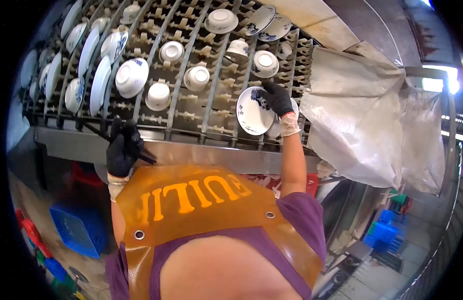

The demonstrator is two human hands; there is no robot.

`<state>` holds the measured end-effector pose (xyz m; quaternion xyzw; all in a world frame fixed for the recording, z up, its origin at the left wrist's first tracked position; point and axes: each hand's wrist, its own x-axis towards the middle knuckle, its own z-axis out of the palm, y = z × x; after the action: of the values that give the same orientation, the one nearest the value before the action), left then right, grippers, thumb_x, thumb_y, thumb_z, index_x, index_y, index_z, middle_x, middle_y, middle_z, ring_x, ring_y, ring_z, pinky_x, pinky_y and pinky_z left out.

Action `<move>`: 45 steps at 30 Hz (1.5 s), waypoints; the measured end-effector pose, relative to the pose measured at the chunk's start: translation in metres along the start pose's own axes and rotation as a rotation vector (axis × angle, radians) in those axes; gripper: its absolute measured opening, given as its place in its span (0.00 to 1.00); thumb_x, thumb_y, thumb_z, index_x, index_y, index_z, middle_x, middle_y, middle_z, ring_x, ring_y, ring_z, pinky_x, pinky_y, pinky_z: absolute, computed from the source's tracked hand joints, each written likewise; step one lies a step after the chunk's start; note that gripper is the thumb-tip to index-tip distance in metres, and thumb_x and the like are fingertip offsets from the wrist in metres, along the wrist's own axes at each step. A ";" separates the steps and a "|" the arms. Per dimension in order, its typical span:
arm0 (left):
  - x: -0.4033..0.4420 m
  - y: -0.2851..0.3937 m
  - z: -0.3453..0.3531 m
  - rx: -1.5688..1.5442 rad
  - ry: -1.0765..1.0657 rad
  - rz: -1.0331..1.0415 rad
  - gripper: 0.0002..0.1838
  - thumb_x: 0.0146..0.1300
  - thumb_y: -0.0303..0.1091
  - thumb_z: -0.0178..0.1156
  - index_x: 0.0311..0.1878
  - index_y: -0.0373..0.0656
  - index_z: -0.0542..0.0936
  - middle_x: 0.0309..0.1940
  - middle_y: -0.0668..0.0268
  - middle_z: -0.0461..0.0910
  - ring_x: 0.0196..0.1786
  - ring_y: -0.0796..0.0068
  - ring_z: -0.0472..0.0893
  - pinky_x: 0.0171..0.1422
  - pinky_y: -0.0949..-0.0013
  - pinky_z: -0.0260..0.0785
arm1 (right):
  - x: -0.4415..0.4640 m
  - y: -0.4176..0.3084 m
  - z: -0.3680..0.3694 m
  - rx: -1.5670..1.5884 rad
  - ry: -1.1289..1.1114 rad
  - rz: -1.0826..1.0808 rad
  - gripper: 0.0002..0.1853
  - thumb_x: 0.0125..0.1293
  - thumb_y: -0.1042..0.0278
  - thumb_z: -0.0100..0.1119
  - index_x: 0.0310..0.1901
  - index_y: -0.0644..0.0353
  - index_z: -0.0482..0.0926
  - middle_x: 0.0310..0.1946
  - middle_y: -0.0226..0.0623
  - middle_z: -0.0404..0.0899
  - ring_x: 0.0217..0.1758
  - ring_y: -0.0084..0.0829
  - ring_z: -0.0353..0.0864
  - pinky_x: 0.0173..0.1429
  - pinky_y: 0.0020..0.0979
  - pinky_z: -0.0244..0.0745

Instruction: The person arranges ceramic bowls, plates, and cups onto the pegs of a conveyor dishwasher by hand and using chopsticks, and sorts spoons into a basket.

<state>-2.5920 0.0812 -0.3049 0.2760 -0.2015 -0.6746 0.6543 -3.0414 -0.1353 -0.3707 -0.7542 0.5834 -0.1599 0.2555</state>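
Note:
My right hand (278, 100), in a black glove, grips the upper right rim of a white plate with a blue floral pattern (253, 112). The plate stands tilted at the near right of a slatted rack, with other white dishware partly hidden behind it. A patterned white bowl (265, 64) sits just above that hand. My left hand (123, 147), also black-gloved, is closed around a thin dark stick (95, 128) at the rack's front edge. Its far end lies close to a small patterned bowl (74, 95).
White bowls (132, 78) and several upright plates (100, 86) stand among the rack's pegs (221, 97). A metal ledge (201, 155) runs along the front. At the right hangs a translucent plastic sheet (361, 115). A blue crate (79, 230) is on the floor at the left.

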 end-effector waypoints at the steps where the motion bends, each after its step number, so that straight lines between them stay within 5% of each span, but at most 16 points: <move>1: -0.001 -0.002 0.002 0.016 0.025 0.002 0.26 0.65 0.34 0.49 0.67 0.55 0.59 0.55 0.63 0.70 0.44 0.72 0.70 0.47 0.66 0.65 | -0.011 -0.028 -0.007 -0.048 -0.039 0.067 0.20 0.53 0.63 0.64 0.47 0.60 0.78 0.38 0.41 0.81 0.39 0.29 0.80 0.47 0.28 0.72; 4: 0.001 -0.005 0.005 -0.043 -0.045 -0.001 0.25 0.66 0.32 0.46 0.66 0.53 0.60 0.56 0.61 0.69 0.44 0.72 0.70 0.50 0.67 0.64 | -0.013 -0.057 -0.031 0.292 -0.164 0.246 0.18 0.50 0.63 0.67 0.42 0.60 0.80 0.32 0.36 0.82 0.31 0.22 0.78 0.40 0.25 0.74; 5: 0.001 -0.006 0.004 -0.021 -0.043 -0.004 0.24 0.66 0.31 0.45 0.66 0.53 0.60 0.56 0.61 0.69 0.44 0.72 0.70 0.50 0.67 0.64 | -0.012 -0.067 -0.040 0.131 -0.147 0.152 0.20 0.52 0.53 0.62 0.42 0.59 0.80 0.32 0.43 0.81 0.33 0.38 0.81 0.40 0.34 0.75; 9: 0.001 -0.015 0.007 -0.024 -0.055 0.009 0.24 0.67 0.32 0.44 0.66 0.52 0.60 0.56 0.61 0.69 0.45 0.72 0.70 0.50 0.67 0.64 | -0.024 -0.129 -0.057 -0.141 0.242 0.025 0.13 0.57 0.58 0.57 0.33 0.61 0.79 0.28 0.41 0.80 0.32 0.43 0.80 0.37 0.35 0.74; 11: 0.001 -0.018 0.012 -0.028 -0.084 0.037 0.24 0.67 0.32 0.44 0.67 0.52 0.60 0.56 0.61 0.69 0.45 0.72 0.71 0.50 0.66 0.64 | -0.026 -0.132 -0.040 0.040 0.415 -0.019 0.13 0.59 0.58 0.55 0.32 0.61 0.78 0.26 0.43 0.79 0.28 0.41 0.80 0.32 0.36 0.72; 15: 0.000 -0.026 0.009 -0.024 -0.109 0.056 0.24 0.66 0.32 0.45 0.66 0.51 0.60 0.56 0.60 0.69 0.44 0.71 0.71 0.51 0.65 0.65 | -0.051 -0.097 0.003 0.484 0.290 0.068 0.13 0.57 0.62 0.60 0.38 0.64 0.77 0.27 0.44 0.79 0.29 0.38 0.79 0.35 0.34 0.72; 17: 0.001 -0.029 0.008 -0.054 -0.134 0.064 0.24 0.66 0.31 0.46 0.66 0.51 0.61 0.55 0.59 0.70 0.44 0.70 0.72 0.51 0.65 0.65 | -0.065 -0.092 -0.003 -0.143 0.560 -0.112 0.14 0.54 0.65 0.63 0.41 0.63 0.77 0.28 0.39 0.78 0.31 0.33 0.76 0.36 0.30 0.72; 19: 0.001 -0.032 0.007 -0.077 -0.101 0.043 0.24 0.66 0.30 0.46 0.65 0.50 0.61 0.54 0.59 0.70 0.44 0.70 0.72 0.51 0.66 0.65 | -0.077 -0.071 -0.003 -0.409 0.572 0.178 0.28 0.47 0.65 0.65 0.52 0.59 0.69 0.46 0.47 0.73 0.48 0.44 0.73 0.52 0.39 0.68; 23: 0.003 -0.037 0.010 -0.090 -0.156 0.018 0.23 0.66 0.30 0.45 0.65 0.48 0.61 0.54 0.58 0.71 0.44 0.70 0.72 0.51 0.65 0.65 | -0.079 -0.029 0.001 -0.393 0.357 0.145 0.29 0.48 0.71 0.62 0.55 0.57 0.68 0.50 0.46 0.74 0.52 0.43 0.74 0.54 0.38 0.69; 25: 0.002 -0.038 0.015 -0.070 -0.121 0.014 0.23 0.66 0.30 0.45 0.65 0.47 0.62 0.53 0.57 0.71 0.44 0.69 0.72 0.51 0.65 0.65 | -0.074 -0.044 -0.013 -0.036 0.432 0.220 0.25 0.50 0.75 0.60 0.53 0.58 0.70 0.44 0.43 0.78 0.44 0.36 0.79 0.48 0.32 0.72; 26: 0.003 -0.040 0.012 -0.071 -0.138 0.014 0.23 0.67 0.29 0.45 0.65 0.47 0.61 0.53 0.57 0.71 0.44 0.69 0.72 0.52 0.65 0.65 | -0.065 -0.024 -0.003 0.074 0.622 0.025 0.22 0.51 0.78 0.59 0.51 0.60 0.72 0.41 0.39 0.79 0.39 0.28 0.79 0.43 0.27 0.73; 31: 0.001 -0.045 0.013 -0.041 -0.100 -0.011 0.23 0.67 0.29 0.44 0.66 0.47 0.60 0.53 0.57 0.71 0.44 0.70 0.72 0.52 0.65 0.65 | -0.058 -0.035 -0.006 1.072 0.529 0.310 0.21 0.53 0.75 0.61 0.50 0.67 0.70 0.42 0.42 0.76 0.40 0.31 0.76 0.45 0.31 0.71; 35: 0.000 -0.052 0.022 0.009 -0.098 0.020 0.23 0.67 0.29 0.44 0.66 0.48 0.60 0.53 0.59 0.71 0.45 0.70 0.71 0.52 0.65 0.65 | -0.085 0.003 0.023 0.180 0.612 0.266 0.17 0.53 0.66 0.60 0.44 0.65 0.75 0.42 0.48 0.76 0.45 0.43 0.76 0.48 0.37 0.70; 37: -0.001 -0.055 0.024 -0.028 -0.081 0.012 0.23 0.67 0.29 0.44 0.65 0.49 0.61 0.53 0.59 0.71 0.44 0.70 0.70 0.51 0.66 0.65 | -0.118 -0.002 0.012 -0.233 0.552 0.142 0.16 0.50 0.72 0.62 0.43 0.63 0.76 0.37 0.45 0.77 0.41 0.38 0.78 0.46 0.33 0.71; 43: 0.004 -0.069 0.029 -0.009 -0.108 0.018 0.23 0.66 0.31 0.46 0.65 0.51 0.63 0.51 0.60 0.71 0.43 0.70 0.69 0.48 0.67 0.64 | -0.146 0.013 0.015 0.057 0.417 0.120 0.14 0.51 0.72 0.60 0.42 0.59 0.77 0.38 0.44 0.78 0.40 0.43 0.77 0.46 0.38 0.70; 45: 0.005 -0.073 0.013 -0.048 -0.087 -0.075 0.24 0.65 0.31 0.46 0.65 0.51 0.62 0.51 0.60 0.71 0.43 0.70 0.69 0.48 0.67 0.64 | -0.135 0.009 0.002 -0.208 0.406 0.073 0.14 0.51 0.72 0.59 0.41 0.58 0.77 0.34 0.46 0.77 0.39 0.45 0.76 0.44 0.39 0.70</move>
<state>-2.6564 0.0794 -0.3422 0.2381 -0.2028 -0.7148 0.6255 -3.0837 -0.0071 -0.3695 -0.7073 0.6630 -0.2380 0.0591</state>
